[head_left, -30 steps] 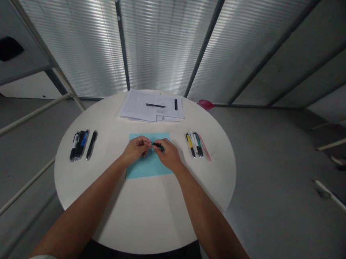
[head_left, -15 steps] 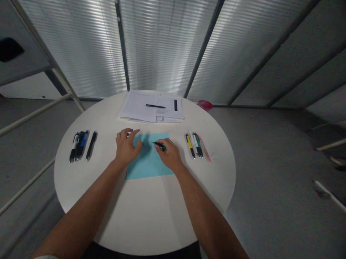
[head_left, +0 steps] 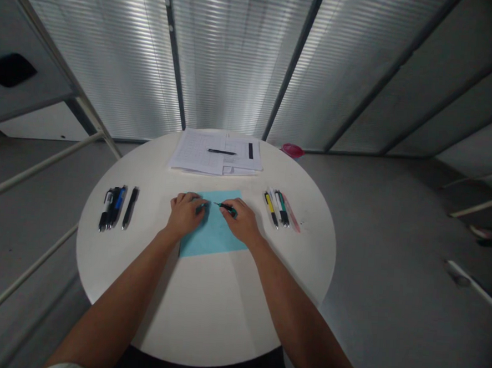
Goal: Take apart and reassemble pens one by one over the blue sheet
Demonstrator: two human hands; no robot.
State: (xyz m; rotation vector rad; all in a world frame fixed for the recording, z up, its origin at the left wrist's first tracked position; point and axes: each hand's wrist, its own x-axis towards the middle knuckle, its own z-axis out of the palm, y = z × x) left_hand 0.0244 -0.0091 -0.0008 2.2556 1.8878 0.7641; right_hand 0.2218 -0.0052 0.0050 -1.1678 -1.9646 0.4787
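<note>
So the biggest thing here is a panelled wall (head_left: pixel 232 66) way out beyond both hands, with light coming through its slats. Next down is the round white surface (head_left: pixel 205 309), spread out under and around both hands. Past the hands, by the far edge, there's a stack of papers (head_left: pixel 198 150) with printing on it. Right below the hands is a blue sheet (head_left: pixel 217 238), lying a bit askew.

The left hand (head_left: pixel 184 214) is over the left side of that sheet, fingers half curled and thumb close to them. Can't really tell if there's anything pinched in there, too small and shadowy. The right hand (head_left: pixel 241 221) is closed in a pinch round a black-and-green pen (head_left: pixel 229 209), thin end aimed at the left hand. It's above the sheet, but whether the tip touches is anyone's guess.

Well off to the left of the left hand there's a bunch of pens (head_left: pixel 114 206), dark ones plus a bit of blue and white, with a single black pen (head_left: pixel 130 207) just beside it. Just right of the right hand: a yellow-and-black pen (head_left: pixel 271 209), a green-and-black pen (head_left: pixel 282 208) and a pinkish stick (head_left: pixel 291 213). Beyond both hands, one slim dark pen (head_left: pixel 222 151) lies across the papers.
</note>
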